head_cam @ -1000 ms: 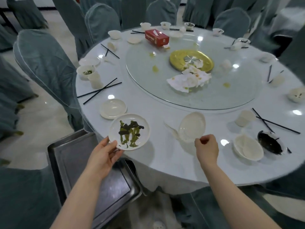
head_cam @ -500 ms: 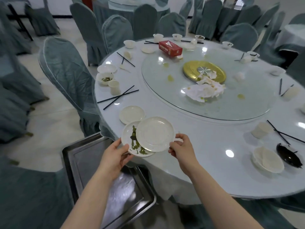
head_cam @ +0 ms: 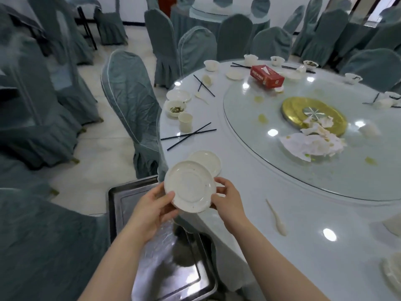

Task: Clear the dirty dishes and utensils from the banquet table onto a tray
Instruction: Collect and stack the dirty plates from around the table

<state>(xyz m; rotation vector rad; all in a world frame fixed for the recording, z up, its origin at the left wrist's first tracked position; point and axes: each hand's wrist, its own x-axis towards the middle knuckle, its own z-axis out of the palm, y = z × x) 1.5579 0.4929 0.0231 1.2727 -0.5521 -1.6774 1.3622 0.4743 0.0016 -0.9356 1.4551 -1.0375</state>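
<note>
Left grip [head_cam: 156, 205]: thumb curled over the near-left rim of a white plate [head_cam: 190, 186], fingers hidden beneath it. Right grip [head_cam: 227, 197]: fingers curled round the plate's right rim. The plate is held between both, tilted toward the camera, above the desk [head_cam: 249, 192] edge and just over the far end of a metal tray [head_cam: 152, 268]; whether a second plate lies under it cannot be told.

On the desk, just behind the held plate: one small white plate [head_cam: 207, 162]. Farther left: crossed black chopsticks [head_cam: 188, 135], a white cup [head_cam: 185, 122], a bowl with green scraps [head_cam: 175, 108], another small plate [head_cam: 179, 95]. Near right of the hands: a white spoon [head_cam: 277, 220].

On the glass turntable [head_cam: 325, 170]: a red tissue box [head_cam: 266, 77], a gold disc [head_cam: 312, 115], crumpled soiled napkins [head_cam: 312, 144].

Surrounding: grey-green covered chairs [head_cam: 134, 101].
</note>
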